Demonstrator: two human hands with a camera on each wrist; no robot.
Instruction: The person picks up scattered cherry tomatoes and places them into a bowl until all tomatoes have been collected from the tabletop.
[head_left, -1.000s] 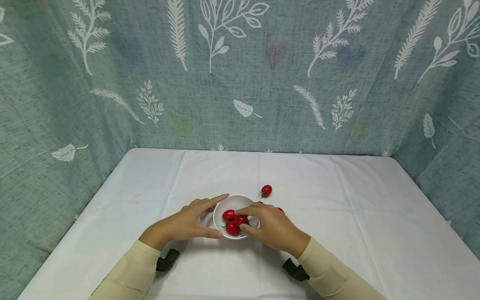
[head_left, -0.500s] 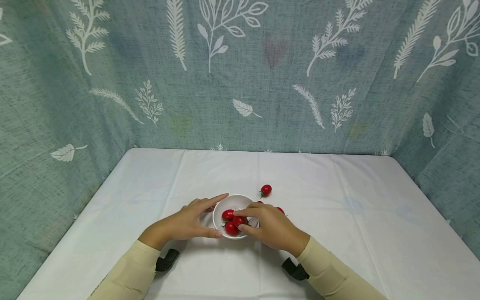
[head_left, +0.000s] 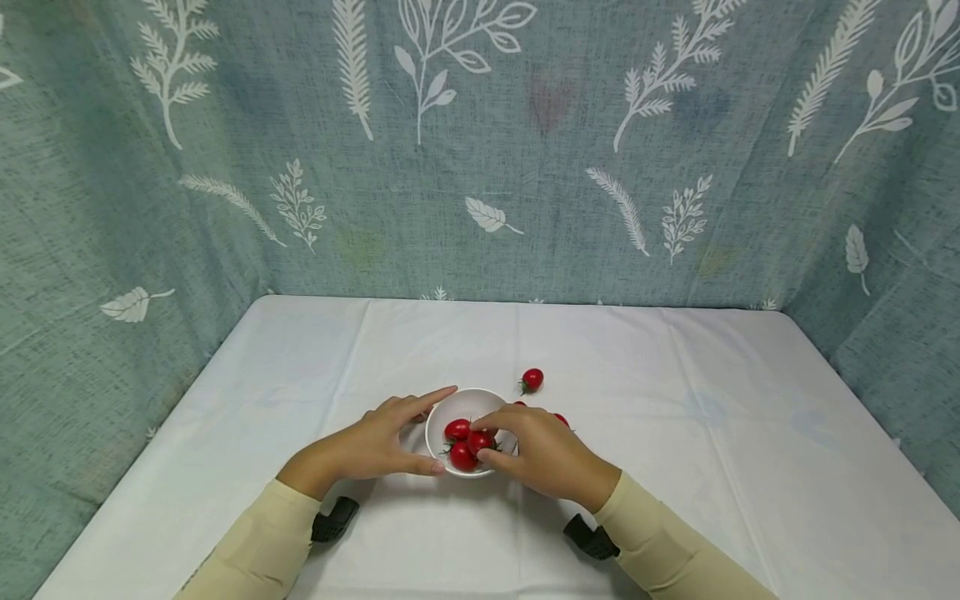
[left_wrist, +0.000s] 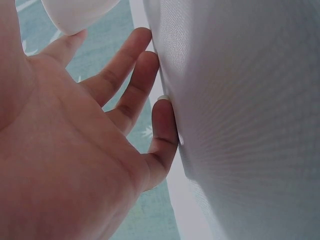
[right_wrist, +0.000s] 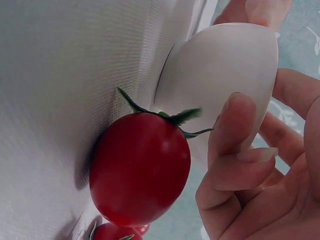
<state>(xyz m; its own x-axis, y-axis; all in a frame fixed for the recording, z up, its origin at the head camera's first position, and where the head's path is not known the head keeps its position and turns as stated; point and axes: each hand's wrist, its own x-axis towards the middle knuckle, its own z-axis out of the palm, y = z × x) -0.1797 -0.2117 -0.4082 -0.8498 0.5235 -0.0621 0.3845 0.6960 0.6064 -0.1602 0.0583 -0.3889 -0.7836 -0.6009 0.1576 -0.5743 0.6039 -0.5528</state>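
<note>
A white bowl with red cherry tomatoes stands before me. My left hand lies at its left side, thumb and index finger spread and touching the bowl; the other fingers touch the cloth. My right hand reaches over the right rim. Its thumb and index finger pinch a cherry tomato inside the bowl. Two more tomatoes lie there, an upper tomato and a lower tomato. In the right wrist view the bowl wall hides the pinched one, and curled fingers rest near the wall.
Behind the bowl a loose tomato lies on the white tablecloth. Another tomato shows partly behind my right hand. A large near tomato with green sepals lies beside the bowl. A leaf-patterned curtain closes the table's far side.
</note>
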